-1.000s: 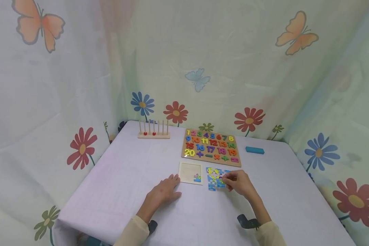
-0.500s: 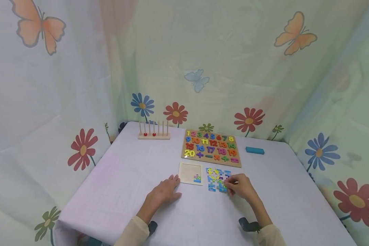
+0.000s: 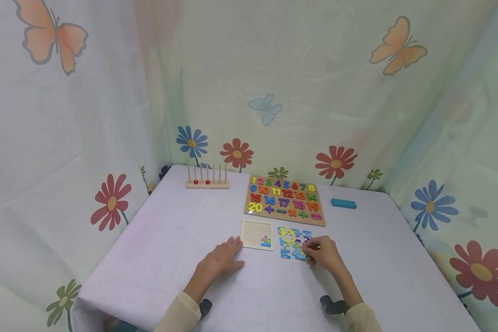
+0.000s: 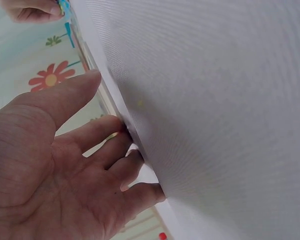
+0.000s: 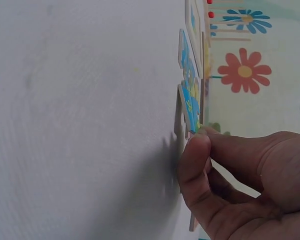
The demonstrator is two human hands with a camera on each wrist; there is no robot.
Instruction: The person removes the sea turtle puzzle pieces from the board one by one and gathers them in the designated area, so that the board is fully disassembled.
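My left hand (image 3: pixel 220 258) rests on the white cloth, fingertips at the left edge of a small square wooden puzzle tray (image 3: pixel 251 230). In the left wrist view its fingers hold nothing. One jigsaw piece (image 3: pixel 266 241), pink, green and blue, lies in the tray's lower right corner. Right of the tray, several blue and yellow jigsaw pieces (image 3: pixel 287 234) lie close together. At their near right side my right hand (image 3: pixel 325 253) pinches a blue-green jigsaw piece (image 5: pixel 189 107) between thumb and index finger. That piece is tilted up off the cloth in the right wrist view.
Behind the tray lies a wooden number board (image 3: pixel 284 199) with coloured numerals. At the back left stands a wooden peg rack (image 3: pixel 207 184) with two red beads. A teal block (image 3: pixel 343 203) lies at the right. Flower-printed curtains (image 3: pixel 216 69) surround the table.
My right hand has shifted slightly toward me, and the near right jigsaw piece has come with it, away from the pieces behind. The left hand stays by the tray.
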